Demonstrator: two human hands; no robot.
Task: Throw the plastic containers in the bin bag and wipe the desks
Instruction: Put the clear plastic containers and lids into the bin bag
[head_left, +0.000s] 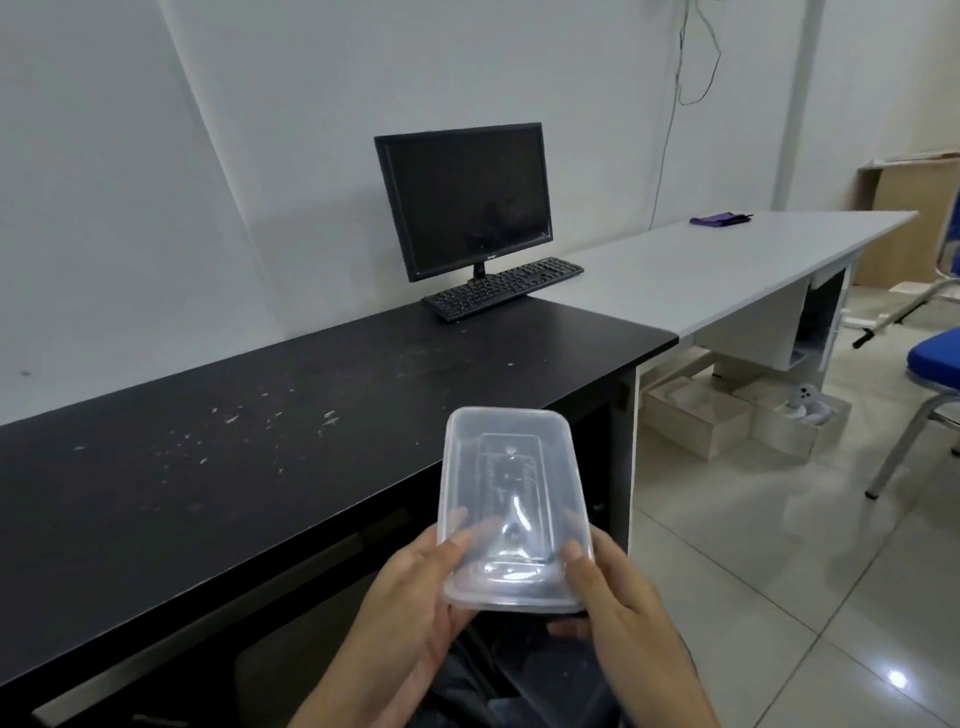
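Clear plastic container (514, 499) hangs in the air beside the desk (260, 441), long axis pointing away from me. My left hand (410, 618) and right hand (623, 623) grip its near end, thumbs on top. The bag (524, 670), I think, is directly below.

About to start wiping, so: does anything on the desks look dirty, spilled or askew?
Yes. Pale crumbs speckle the black desk, left of the held container. The keyboard straddles the seam onto the white desk.
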